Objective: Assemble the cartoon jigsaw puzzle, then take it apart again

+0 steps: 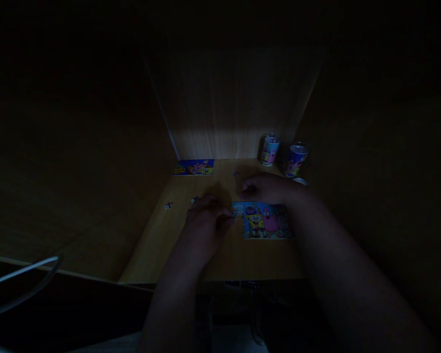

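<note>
A partly joined jigsaw puzzle [270, 223] with cartoon figures lies flat on the wooden desk [216, 260]. At its open left edge, my left hand [208, 218] is closed in a pinch on a small puzzle piece [233, 217], its tips touching or very near the puzzle. My right hand [264, 189] hovers over or rests at the puzzle's top edge with curled fingers; whether anything is inside them is hidden. Loose puzzle pieces lie about: one [168, 205] far left, one [194, 199] just beyond my left hand, one [236, 173] farther back.
A second cartoon picture panel [194, 167] lies at the back left. Two printed cans with clear lids, one lighter [270, 150] and one darker blue [296, 161], stand at the back right. Another lid [300, 181] shows behind my right forearm. Wooden walls enclose the dim desk; a white cable [25, 268] loops at lower left.
</note>
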Demonstrator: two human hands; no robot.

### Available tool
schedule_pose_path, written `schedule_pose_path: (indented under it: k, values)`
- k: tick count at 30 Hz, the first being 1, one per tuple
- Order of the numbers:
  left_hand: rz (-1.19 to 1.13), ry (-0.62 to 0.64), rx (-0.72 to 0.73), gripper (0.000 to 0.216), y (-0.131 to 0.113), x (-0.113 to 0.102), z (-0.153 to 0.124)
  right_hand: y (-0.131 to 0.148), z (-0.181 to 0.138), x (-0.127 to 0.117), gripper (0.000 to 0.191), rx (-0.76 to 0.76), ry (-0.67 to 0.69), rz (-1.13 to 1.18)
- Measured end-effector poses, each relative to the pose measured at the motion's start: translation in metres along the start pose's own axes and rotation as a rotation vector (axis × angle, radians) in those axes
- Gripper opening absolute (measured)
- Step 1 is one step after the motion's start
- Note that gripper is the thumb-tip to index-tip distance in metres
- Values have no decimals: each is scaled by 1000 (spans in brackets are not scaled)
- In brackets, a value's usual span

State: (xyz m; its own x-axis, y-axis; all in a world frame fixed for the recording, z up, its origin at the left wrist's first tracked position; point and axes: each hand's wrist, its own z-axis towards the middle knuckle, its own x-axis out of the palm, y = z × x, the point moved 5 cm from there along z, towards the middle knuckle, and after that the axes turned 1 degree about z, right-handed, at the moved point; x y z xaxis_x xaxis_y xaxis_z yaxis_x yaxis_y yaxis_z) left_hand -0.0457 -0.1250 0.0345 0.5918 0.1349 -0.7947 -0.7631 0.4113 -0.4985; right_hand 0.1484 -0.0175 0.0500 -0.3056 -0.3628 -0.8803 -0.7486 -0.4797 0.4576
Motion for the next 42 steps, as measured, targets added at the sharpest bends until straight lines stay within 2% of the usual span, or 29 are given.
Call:
schedule_pose_path:
  k: [6, 13, 24, 33, 42]
  values:
    - [22, 13, -8, 14, -5, 1, -2, 1, 0, -1, 20, -4, -1, 5]
    - [81, 63, -22, 16, -13, 3, 0, 1, -1, -1, 24, -1, 4, 8]
    - [-23, 70, 29, 19, -12, 9, -1, 0, 0, 0, 26, 4, -2, 0]
    - [154, 88, -9, 18, -23, 11, 4, 3, -1, 0, 24, -2, 11, 0]
    - [194, 102, 26, 19, -24, 14, -2, -1, 1, 1, 26, 3, 16, 3]
